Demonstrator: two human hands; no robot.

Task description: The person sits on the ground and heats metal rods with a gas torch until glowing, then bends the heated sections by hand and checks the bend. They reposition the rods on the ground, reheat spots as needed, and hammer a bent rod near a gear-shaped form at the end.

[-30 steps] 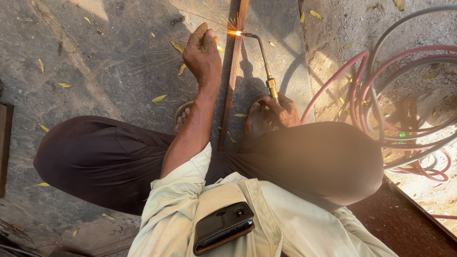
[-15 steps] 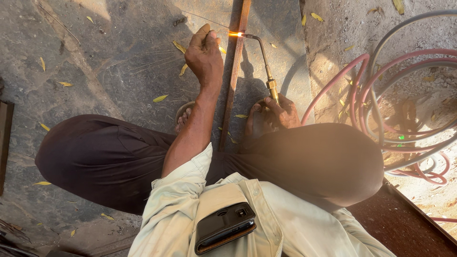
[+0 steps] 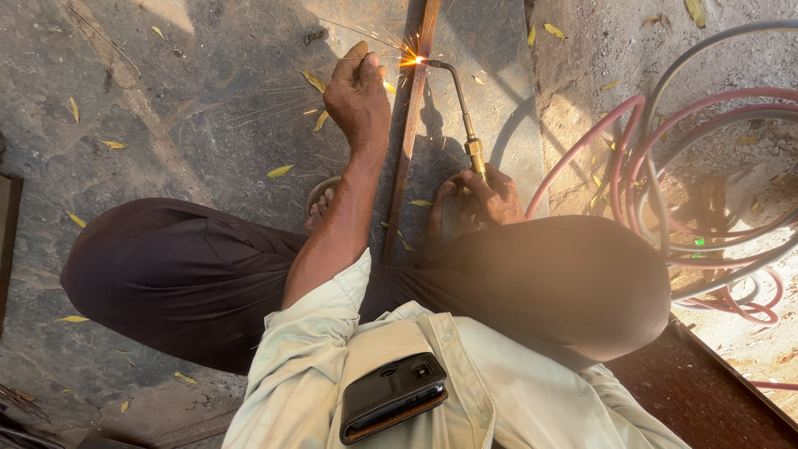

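I squat on a stone floor over a long rusty metal bar (image 3: 409, 141) that runs away from me between my knees. My right hand (image 3: 490, 193) grips the brass handle of a gas torch (image 3: 465, 125); its bent nozzle ends in a bright flame with sparks (image 3: 409, 60) at the bar. My left hand (image 3: 357, 96) is closed, pinching a thin rod whose tip meets the flame. The rod itself is barely visible.
Red and grey hoses (image 3: 665, 166) lie coiled at the right on the ground. Yellow dry leaves (image 3: 281, 170) are scattered on the floor. A dark phone case (image 3: 392, 397) sticks out of my shirt pocket. A rusty plate (image 3: 706, 391) lies at the lower right.
The flame now throws more sparks at the bar. My left hand has shifted slightly toward the flame; the right hand and torch stay in place.
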